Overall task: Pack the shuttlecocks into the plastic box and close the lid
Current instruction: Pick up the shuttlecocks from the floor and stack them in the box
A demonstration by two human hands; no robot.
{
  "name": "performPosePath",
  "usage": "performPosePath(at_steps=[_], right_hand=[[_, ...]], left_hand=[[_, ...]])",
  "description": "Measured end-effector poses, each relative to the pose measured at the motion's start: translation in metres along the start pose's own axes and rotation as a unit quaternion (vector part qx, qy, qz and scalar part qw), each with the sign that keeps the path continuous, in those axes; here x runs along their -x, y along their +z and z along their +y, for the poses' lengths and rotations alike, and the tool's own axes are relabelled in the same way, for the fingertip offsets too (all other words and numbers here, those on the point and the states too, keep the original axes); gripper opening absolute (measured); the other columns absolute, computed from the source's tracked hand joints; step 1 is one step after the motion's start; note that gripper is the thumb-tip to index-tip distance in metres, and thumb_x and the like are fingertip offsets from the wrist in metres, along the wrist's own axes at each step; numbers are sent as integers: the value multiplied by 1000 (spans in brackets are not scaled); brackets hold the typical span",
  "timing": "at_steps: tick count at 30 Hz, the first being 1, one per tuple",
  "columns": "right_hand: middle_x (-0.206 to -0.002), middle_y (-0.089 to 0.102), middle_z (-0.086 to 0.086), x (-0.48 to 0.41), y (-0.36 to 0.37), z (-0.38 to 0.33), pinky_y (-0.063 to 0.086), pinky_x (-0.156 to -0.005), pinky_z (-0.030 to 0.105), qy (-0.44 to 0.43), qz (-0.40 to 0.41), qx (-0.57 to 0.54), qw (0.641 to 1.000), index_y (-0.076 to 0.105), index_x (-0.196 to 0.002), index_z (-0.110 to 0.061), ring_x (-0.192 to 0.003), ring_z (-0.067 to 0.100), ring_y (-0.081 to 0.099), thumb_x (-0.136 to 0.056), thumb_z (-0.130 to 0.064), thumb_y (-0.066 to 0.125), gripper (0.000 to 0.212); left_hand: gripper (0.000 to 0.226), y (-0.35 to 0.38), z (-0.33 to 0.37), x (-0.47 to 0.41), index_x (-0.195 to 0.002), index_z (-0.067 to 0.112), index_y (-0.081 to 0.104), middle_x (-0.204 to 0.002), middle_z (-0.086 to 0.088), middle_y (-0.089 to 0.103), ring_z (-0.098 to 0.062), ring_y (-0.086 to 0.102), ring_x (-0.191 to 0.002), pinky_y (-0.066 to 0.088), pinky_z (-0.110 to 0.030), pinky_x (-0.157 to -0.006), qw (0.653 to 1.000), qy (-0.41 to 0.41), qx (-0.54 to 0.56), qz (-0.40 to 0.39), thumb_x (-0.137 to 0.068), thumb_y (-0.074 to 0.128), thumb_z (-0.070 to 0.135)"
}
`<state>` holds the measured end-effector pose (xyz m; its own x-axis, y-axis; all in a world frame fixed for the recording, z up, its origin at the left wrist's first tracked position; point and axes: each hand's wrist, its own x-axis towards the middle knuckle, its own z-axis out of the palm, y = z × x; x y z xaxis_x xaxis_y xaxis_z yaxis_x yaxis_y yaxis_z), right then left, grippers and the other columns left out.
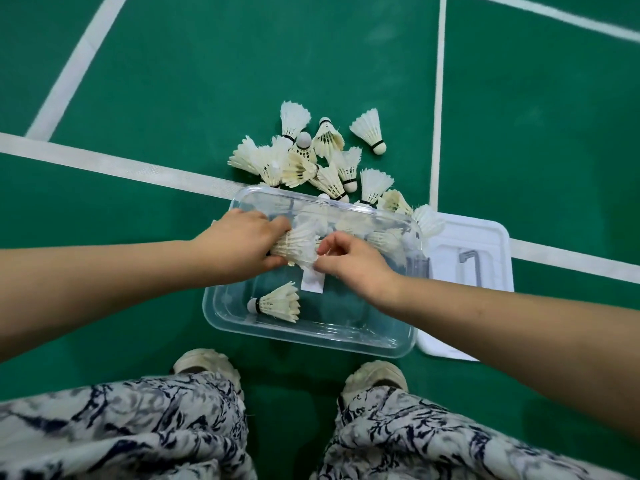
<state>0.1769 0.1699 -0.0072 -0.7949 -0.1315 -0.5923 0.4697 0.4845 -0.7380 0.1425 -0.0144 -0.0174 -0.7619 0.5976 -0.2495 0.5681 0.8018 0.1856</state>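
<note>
Fingers (pixel 275 226) of the left hand (pixel 239 244) curl round a white feather shuttlecock (pixel 298 242) held over the clear rectangular plastic box (pixel 311 342); the right hand (pixel 356 263) pinches its skirt. Set it down cork-first beside the single shuttlecock (pixel 277 303) at the box's 7 o'clock, without crushing the feathers. A loose pile of shuttlecocks (pixel 311 161) lies at 12 o'clock, and the white plastic lid (pixel 485 233) at 3 o'clock.

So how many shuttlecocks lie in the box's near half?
1: a shuttlecock lies on its side near the left wall of the box; the right arm may hide more.
</note>
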Motion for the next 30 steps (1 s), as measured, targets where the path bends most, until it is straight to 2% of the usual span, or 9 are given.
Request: performPosePath(at_steps=[4,10,13,17,19,22,24,27,30], right_hand=[[-65,53,-4,9,-1,2,38,-58,23,-25,-1,-20,999,58,-72,-21,-60,9,46,-82,-22,66,13],[-54,45,-7,6,-1,15,32,-55,24,-23,4,-27,999,51,-58,-20,-53,8,38,-83,-15,62,28],[-49,43,-10,4,-1,20,31,-53,23,-9,-1,-50,999,49,-54,-20,-51,7,37,-84,-22,62,33],[-47,51,-15,2,-5,23,33,-49,14,-2,-18,-93,995,57,-66,-21,-45,-2,42,-85,-23,64,20],[-43,49,-17,2,-6,23,31,-45,10,-1,-30,-106,994,55,-64,-22,-41,-3,41,-84,-22,64,23],[-51,45,-10,3,-6,22,31,-49,17,9,-22,-113,993,49,-61,-20,-48,4,38,-85,-32,62,30],[-55,43,-4,2,-6,23,30,-50,21,22,-2,-114,993,51,-61,-19,-50,8,36,-88,-30,58,30],[-54,39,1,1,-8,28,29,-53,26,32,42,-76,996,50,-57,-15,-52,13,35,-85,-18,57,29],[-51,39,2,1,-11,37,33,-57,29,39,65,25,997,45,-49,-17,-55,17,38,-81,-16,54,33]], left_hand=[[43,2,11,-5,-113,17,42,-99,-8,63,-27,55,-95,36,-34,-80,1000,11,-23,-12,-85,49,49],[48,9,24,-7,-112,15,42,-98,-11,62,-30,56,-93,37,-34,-74,998,8,-22,-55,-84,50,53],[46,13,25,-8,-109,16,42,-97,-10,62,-28,55,-94,35,-34,-75,998,14,-3,-59,-84,50,53],[44,15,26,-12,-109,17,43,-96,-9,63,-27,56,-92,38,-35,-76,999,17,16,-49,-84,50,53],[44,15,27,-13,-109,18,42,-96,-8,63,-27,57,-91,38,-35,-76,998,23,17,-48,-83,51,52],[46,15,29,-14,-113,18,42,-96,-6,63,-26,56,-93,38,-35,-78,998,31,9,-50,-83,51,51],[48,14,31,-14,-116,19,41,-97,-5,63,-25,56,-93,39,-36,-81,998,35,4,-55,-83,52,52],[53,11,31,-14,-123,21,38,-104,-3,64,-24,55,-99,41,-37,-86,997,35,17,-73,-82,53,52],[52,9,27,-14,-128,20,36,-115,-3,61,-25,51,-108,41,-38,-90,996,19,34,-86,-86,51,47]])
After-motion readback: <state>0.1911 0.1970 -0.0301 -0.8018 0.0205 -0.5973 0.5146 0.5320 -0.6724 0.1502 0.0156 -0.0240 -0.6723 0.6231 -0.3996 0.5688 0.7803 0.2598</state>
